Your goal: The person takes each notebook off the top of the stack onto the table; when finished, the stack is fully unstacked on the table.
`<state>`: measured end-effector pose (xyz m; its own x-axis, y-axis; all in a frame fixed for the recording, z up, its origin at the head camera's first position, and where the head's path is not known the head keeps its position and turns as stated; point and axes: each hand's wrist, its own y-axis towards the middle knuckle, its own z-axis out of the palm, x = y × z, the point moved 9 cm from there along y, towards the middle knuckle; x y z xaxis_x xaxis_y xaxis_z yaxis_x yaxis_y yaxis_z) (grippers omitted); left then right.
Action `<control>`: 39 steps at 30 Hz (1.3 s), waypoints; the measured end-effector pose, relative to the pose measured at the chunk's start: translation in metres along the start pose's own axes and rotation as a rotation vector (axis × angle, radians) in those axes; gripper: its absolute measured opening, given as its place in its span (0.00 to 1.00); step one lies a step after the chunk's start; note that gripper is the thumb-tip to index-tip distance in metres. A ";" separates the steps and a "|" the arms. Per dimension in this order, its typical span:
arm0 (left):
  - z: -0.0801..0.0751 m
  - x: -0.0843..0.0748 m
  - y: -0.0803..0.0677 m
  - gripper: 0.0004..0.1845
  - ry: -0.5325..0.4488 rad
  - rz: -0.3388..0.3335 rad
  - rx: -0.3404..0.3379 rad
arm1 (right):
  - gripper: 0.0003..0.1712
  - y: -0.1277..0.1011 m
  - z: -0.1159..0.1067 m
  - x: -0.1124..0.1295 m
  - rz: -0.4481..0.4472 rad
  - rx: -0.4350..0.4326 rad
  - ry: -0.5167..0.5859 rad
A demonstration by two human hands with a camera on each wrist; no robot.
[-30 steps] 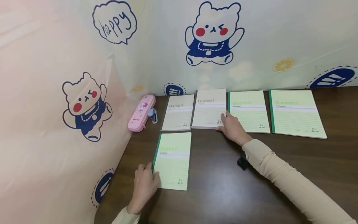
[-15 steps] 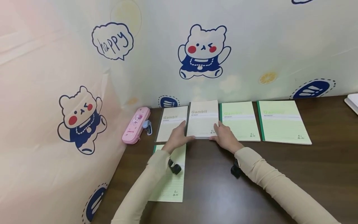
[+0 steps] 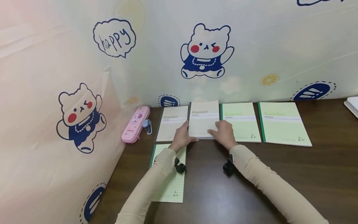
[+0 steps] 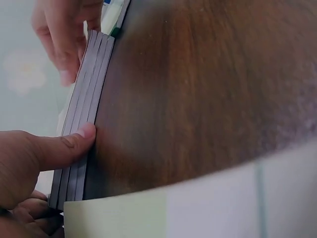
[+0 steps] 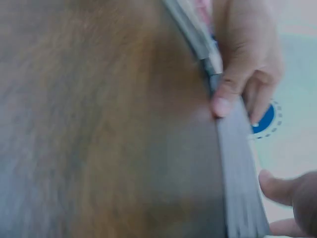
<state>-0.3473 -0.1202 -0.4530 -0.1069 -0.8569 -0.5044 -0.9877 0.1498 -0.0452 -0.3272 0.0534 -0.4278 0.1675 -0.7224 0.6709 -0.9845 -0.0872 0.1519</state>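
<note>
Both near corners of the white notebook stack (image 3: 204, 123) have one of your hands at them, and that pairing is what I judge any coming move depends on. The stack lies just right of the centre of the head frame, its long axis running up the frame away from you, its near short edge facing you. Your left hand (image 3: 183, 136) is at its lower left corner: in the left wrist view the thumb lies across the layered edges and the fingers bend in beside that corner, so you appear to hold it there. Your right hand (image 3: 224, 133) is at the lower right corner, thumb over or at the near edge, fingers along the right side. Its thumb and fingers are parted, but I cannot tell whether it truly grips or only rests there. Neither hand is clearly nearer; they face each other across the stack's narrow way.

Mind the neighbours. To the left in the frame, a grey-spined notebook (image 3: 170, 124) lies just beside the stack, and to the right a green notebook (image 3: 246, 129) sits close by, near your right fingers. I'd judge sideways room as scant, while the dark table (image 3: 212, 186) lies directly below the near edge, towards the bottom of the frame.
</note>
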 end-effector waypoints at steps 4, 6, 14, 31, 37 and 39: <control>-0.002 0.001 0.000 0.58 -0.011 -0.007 -0.002 | 0.17 0.006 -0.001 0.000 0.030 -0.047 -0.004; -0.002 0.001 0.000 0.58 -0.018 -0.011 0.002 | 0.18 0.007 -0.003 -0.004 0.074 -0.036 0.012; 0.001 0.000 -0.002 0.55 -0.026 -0.047 0.037 | 0.23 0.012 -0.010 -0.030 0.245 0.109 0.275; 0.002 -0.002 -0.006 0.54 0.129 0.060 0.059 | 0.29 -0.090 -0.067 -0.049 0.331 0.215 0.593; -0.003 -0.005 0.000 0.53 0.116 0.066 0.058 | 0.31 -0.176 -0.055 -0.031 0.399 0.236 0.685; -0.002 -0.002 0.001 0.53 0.122 0.064 0.064 | 0.29 -0.191 -0.044 -0.026 0.429 0.225 0.703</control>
<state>-0.3481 -0.1189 -0.4501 -0.1859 -0.8976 -0.3996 -0.9696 0.2335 -0.0733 -0.1409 0.1190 -0.4422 -0.3027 -0.1366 0.9432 -0.9443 -0.0914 -0.3163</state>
